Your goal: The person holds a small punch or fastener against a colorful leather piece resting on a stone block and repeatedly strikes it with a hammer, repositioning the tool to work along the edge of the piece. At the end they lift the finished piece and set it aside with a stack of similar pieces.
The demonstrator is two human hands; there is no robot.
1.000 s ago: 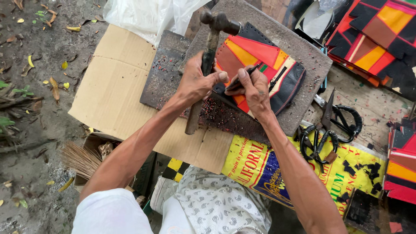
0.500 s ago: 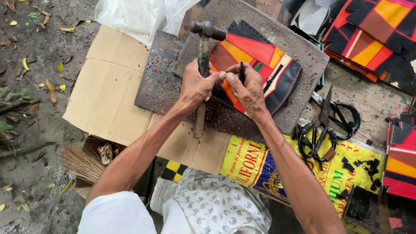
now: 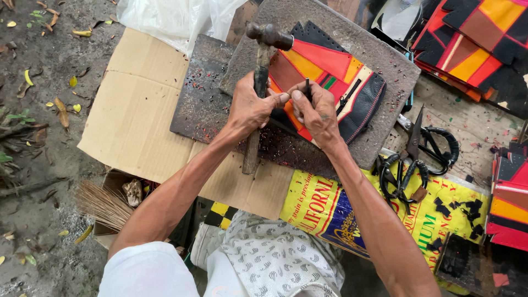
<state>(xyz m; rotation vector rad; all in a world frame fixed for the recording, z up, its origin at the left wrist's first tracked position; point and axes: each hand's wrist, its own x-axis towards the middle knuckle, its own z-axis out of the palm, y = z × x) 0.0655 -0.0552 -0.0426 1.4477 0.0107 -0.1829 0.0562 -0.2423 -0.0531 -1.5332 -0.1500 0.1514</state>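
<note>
My left hand (image 3: 250,107) grips a wooden-handled hammer (image 3: 263,55) upright, its dark metal head raised above the work. My right hand (image 3: 314,110) pinches a thin dark metal punch (image 3: 307,88) standing on the edge of a patchwork leather pouch (image 3: 335,82) in red, orange, yellow and black. The pouch lies on a grey pitted slab (image 3: 385,55). The two hands nearly touch at the thumbs.
A dark board (image 3: 201,93) lies on flattened cardboard (image 3: 137,104) to the left. Two black-handled scissors (image 3: 418,154) rest on a yellow printed sack (image 3: 330,203) to the right. More patchwork pieces (image 3: 473,49) are stacked top right. A straw broom (image 3: 102,203) lies lower left.
The hammer head has dropped a little and shifted left relative to the pouch across the frames. My right hand keeps the punch on the pouch's edge.
</note>
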